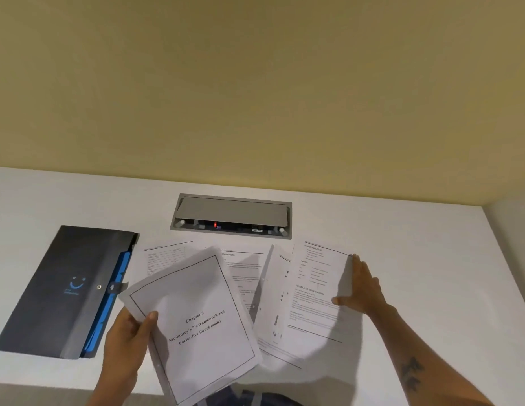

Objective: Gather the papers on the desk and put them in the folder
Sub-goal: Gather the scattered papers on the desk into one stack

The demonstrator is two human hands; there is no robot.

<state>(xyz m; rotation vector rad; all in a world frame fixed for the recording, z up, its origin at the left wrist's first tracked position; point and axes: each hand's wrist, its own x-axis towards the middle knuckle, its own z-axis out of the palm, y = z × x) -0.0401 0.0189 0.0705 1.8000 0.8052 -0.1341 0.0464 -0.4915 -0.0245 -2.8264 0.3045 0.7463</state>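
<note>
My left hand (127, 338) grips the lower left corner of a printed sheet headed "Chapter 3" (196, 323) and holds it lifted and tilted above the white desk (402, 230). My right hand (362, 285) holds the right edge of another printed page (317, 288), thumb on top, with the page raised off the desk. Under and between them lie other sheets: a table page (164, 256), a text page (243, 271) and a page with small pictures (274, 297). A dark grey folder (59, 288) with blue dividers lies closed at the left.
A grey cable box (230, 215) with a half-raised lid is set into the desk behind the papers. A yellow wall (255, 83) rises at the back of the desk. The desk's front edge runs along the bottom left.
</note>
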